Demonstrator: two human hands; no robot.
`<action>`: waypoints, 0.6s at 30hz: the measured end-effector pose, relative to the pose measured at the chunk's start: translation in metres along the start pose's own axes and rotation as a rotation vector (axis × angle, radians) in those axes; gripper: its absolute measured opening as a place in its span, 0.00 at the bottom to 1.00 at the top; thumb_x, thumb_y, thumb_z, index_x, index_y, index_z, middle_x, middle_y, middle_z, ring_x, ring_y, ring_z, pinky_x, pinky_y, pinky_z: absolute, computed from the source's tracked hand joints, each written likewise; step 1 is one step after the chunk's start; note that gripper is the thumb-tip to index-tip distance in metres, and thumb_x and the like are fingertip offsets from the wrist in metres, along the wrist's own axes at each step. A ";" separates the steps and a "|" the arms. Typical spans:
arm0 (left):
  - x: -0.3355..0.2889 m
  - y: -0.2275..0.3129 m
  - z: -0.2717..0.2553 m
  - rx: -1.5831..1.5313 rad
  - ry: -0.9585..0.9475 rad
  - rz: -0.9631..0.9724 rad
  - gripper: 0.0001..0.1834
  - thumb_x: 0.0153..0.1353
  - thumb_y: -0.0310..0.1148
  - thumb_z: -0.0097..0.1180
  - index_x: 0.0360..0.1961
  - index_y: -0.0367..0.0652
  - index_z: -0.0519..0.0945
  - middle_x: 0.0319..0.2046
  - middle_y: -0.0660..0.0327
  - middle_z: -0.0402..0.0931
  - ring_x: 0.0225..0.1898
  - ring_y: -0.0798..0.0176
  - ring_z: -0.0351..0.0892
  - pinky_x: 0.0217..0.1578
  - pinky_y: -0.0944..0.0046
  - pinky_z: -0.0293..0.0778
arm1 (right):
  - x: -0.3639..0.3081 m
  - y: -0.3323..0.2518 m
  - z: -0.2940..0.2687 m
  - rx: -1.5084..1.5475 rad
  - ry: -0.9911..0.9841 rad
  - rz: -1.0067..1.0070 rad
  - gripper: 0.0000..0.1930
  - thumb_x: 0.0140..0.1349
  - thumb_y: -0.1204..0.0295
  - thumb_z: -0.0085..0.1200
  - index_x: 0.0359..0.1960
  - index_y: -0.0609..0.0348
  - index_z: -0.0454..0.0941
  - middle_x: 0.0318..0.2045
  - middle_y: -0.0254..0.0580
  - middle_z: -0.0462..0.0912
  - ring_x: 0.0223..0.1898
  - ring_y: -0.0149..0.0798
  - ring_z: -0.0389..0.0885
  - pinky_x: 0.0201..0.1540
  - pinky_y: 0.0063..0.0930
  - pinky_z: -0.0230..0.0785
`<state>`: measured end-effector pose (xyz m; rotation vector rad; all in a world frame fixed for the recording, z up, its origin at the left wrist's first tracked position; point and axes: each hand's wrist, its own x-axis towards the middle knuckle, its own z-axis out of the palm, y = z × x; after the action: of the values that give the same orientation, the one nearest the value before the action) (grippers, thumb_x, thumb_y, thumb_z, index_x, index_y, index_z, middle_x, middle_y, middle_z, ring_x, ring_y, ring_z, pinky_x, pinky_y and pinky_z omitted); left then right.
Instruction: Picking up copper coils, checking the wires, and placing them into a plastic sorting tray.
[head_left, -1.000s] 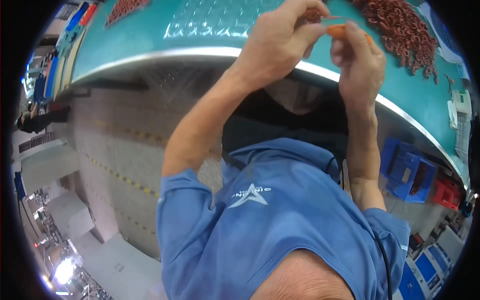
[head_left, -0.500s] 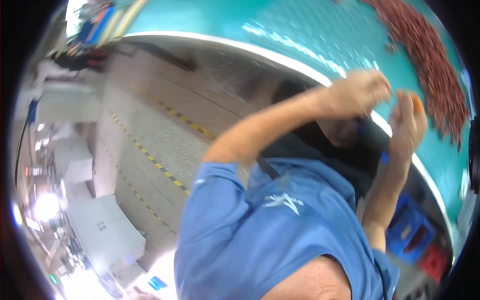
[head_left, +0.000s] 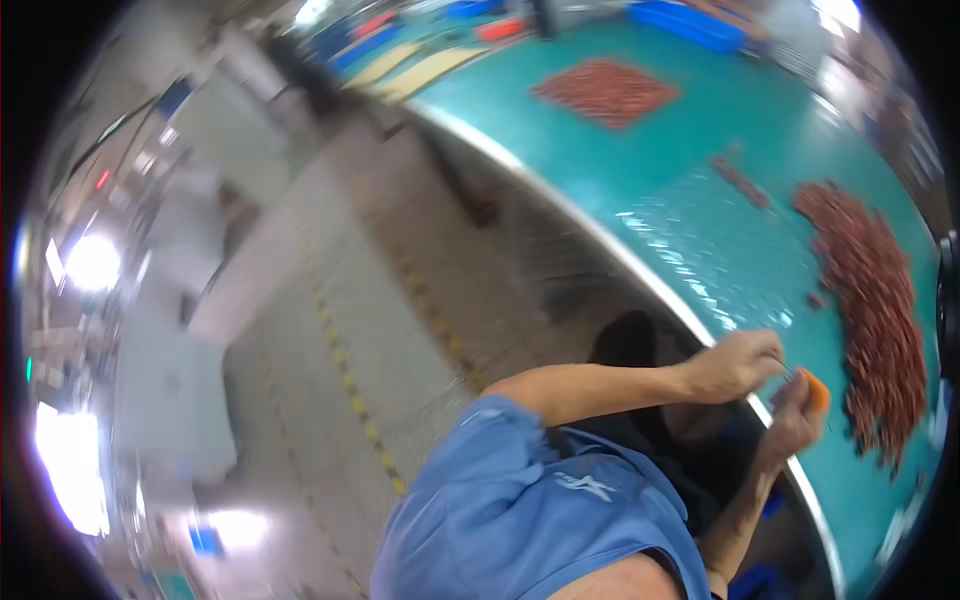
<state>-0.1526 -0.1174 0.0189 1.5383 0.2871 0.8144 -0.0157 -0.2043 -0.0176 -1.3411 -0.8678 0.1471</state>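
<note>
Both hands are held close together over the white edge of the green table point(head_left: 690, 215). My left hand point(head_left: 738, 366) is closed, its fingertips pinched near those of my right hand; whatever they grip is too small and blurred to make out. My right hand point(head_left: 794, 420) is closed around a small orange object point(head_left: 817, 388) with a rounded end, whose kind I cannot tell. A thin line seems to show between the two hands. Just to the right of them lies a long heap of reddish-brown small pieces point(head_left: 875, 320) on the tabletop.
Farther off on the table are a flat diamond-shaped patch of similar pieces point(head_left: 606, 92) and a short row of them point(head_left: 740, 182). A blue tray point(head_left: 690, 25) stands at the far edge, with people beyond. Floor with yellow-black tape point(head_left: 352, 385) lies left.
The view has swung, so table and hands sit lower in it and more of the far table shows. The hands remain close together, the orange object still in my right hand.
</note>
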 end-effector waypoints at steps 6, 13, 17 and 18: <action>-0.017 -0.009 -0.024 -0.352 -0.084 -0.278 0.12 0.72 0.34 0.44 0.48 0.37 0.70 0.21 0.64 0.67 0.21 0.69 0.69 0.25 0.70 0.68 | -0.004 -0.021 0.022 0.453 -0.316 0.264 0.13 0.69 0.70 0.50 0.52 0.62 0.75 0.24 0.35 0.76 0.22 0.26 0.73 0.24 0.16 0.64; -0.007 -0.014 -0.006 -0.439 -0.131 -0.326 0.12 0.71 0.36 0.47 0.44 0.37 0.73 0.20 0.65 0.67 0.22 0.70 0.69 0.23 0.71 0.68 | -0.003 -0.017 -0.003 0.326 -0.302 0.207 0.11 0.69 0.66 0.51 0.42 0.63 0.79 0.23 0.34 0.79 0.21 0.23 0.74 0.23 0.14 0.62; -0.019 -0.016 -0.015 -0.384 0.000 -0.284 0.11 0.70 0.34 0.48 0.42 0.36 0.73 0.20 0.64 0.67 0.21 0.71 0.69 0.22 0.70 0.69 | -0.015 -0.014 0.021 0.384 -0.276 0.258 0.12 0.70 0.66 0.51 0.41 0.64 0.78 0.23 0.34 0.78 0.23 0.23 0.74 0.24 0.15 0.64; -0.022 -0.015 -0.018 -0.316 0.056 -0.245 0.10 0.70 0.33 0.48 0.43 0.35 0.73 0.20 0.64 0.68 0.21 0.71 0.69 0.22 0.70 0.69 | -0.017 -0.013 0.026 0.403 -0.262 0.292 0.12 0.70 0.66 0.50 0.44 0.64 0.77 0.26 0.35 0.78 0.24 0.24 0.75 0.25 0.15 0.64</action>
<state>-0.1755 -0.1145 -0.0032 1.1609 0.3620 0.6736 -0.0482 -0.1967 -0.0141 -1.0722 -0.8016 0.7014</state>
